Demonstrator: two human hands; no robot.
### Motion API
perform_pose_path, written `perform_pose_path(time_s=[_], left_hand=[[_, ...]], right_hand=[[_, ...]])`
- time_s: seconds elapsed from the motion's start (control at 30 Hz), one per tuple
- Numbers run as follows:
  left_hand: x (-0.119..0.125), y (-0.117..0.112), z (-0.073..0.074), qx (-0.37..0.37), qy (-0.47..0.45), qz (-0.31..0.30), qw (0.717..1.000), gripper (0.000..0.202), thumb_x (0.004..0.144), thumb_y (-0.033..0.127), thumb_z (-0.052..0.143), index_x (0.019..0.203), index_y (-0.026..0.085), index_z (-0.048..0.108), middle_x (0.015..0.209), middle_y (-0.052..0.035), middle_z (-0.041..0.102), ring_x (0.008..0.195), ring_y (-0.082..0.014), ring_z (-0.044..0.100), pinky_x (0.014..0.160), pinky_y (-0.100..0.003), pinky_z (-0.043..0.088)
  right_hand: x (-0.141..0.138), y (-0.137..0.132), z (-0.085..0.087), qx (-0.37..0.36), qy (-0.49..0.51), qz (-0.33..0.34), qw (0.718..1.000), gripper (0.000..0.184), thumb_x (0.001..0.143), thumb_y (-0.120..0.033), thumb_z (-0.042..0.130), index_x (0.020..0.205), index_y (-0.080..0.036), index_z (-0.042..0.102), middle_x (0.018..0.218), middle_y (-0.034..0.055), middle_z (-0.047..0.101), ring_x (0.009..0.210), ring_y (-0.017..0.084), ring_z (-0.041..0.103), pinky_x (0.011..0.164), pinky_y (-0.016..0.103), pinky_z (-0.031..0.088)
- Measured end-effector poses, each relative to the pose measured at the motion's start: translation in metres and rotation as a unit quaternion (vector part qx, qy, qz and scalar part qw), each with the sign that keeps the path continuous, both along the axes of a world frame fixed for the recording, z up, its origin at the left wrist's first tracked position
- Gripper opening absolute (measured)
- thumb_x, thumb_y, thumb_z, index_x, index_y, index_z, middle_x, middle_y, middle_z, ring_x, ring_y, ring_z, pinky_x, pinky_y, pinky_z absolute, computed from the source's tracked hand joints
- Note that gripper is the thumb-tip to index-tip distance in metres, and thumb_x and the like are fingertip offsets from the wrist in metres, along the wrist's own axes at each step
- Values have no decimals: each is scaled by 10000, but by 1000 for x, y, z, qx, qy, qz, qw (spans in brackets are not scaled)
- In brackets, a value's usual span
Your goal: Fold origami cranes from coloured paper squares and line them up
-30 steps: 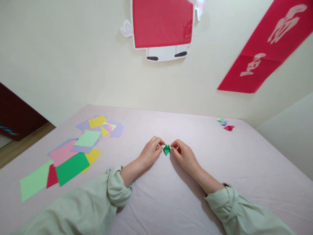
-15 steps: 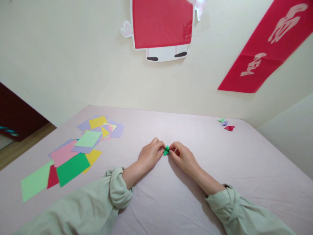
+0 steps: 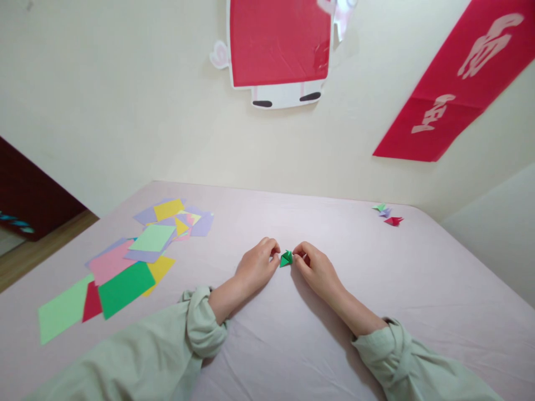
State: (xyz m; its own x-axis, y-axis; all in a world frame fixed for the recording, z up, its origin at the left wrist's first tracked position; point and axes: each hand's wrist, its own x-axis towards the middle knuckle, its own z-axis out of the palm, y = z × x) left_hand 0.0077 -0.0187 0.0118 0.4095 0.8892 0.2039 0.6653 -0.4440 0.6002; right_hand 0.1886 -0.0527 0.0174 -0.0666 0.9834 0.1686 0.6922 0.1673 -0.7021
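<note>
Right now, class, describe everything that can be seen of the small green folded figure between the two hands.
The small green folded figure looks like paper, creased into angular facets of lighter and darker green. A small point rises at its far side; a corner points toward the near left. It appears to rest on the pale cloth, between the left hand and right hand. Whether fingertips touch it is too small to tell.

A folded green paper (image 3: 286, 259) sits between the left grip (image 3: 258, 264) and right grip (image 3: 316, 269).
</note>
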Motion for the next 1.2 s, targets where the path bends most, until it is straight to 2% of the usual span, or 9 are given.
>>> perform_pose_path(time_s=[0.07, 0.17, 0.33, 1.2], left_hand=[[2, -5, 3, 0, 24, 7, 1000, 28, 860, 245, 512, 853, 221, 524, 891, 4, 575, 786, -147, 576, 690, -260, 426], [4, -11, 5, 17, 71, 5, 997, 114, 832, 318, 583, 851, 224, 520, 920, 1, 562, 772, -155, 573, 637, -267, 403], [4, -10, 2, 29, 106, -2, 994, 111, 845, 309, 586, 902, 234, 527, 962, 3, 556, 818, -159, 587, 643, -269, 402], [2, -9, 6, -1, 105, -5, 994, 98, 875, 299, 566, 944, 238, 534, 985, -3, 562, 860, -163, 602, 711, -261, 429]], right_hand=[[0, 0, 0, -3, 1, 2, 1000, 86, 847, -241, 479, 812, -223, 555, 730, -11, 606, 619, 146, 536, 602, 253, 388], [-1, 0, 1, -5, 3, 6, 1000, 65, 839, -246, 495, 809, -221, 548, 713, -18, 597, 601, 140, 524, 584, 248, 378], [-3, -1, 1, 0, 2, 31, 1000, 56, 841, -240, 510, 812, -219, 553, 733, -17, 594, 643, 142, 526, 607, 248, 380], [-5, -2, 0, -3, -4, 32, 999, 66, 848, -244, 512, 806, -222, 558, 719, -18, 588, 643, 148, 530, 606, 255, 378]])
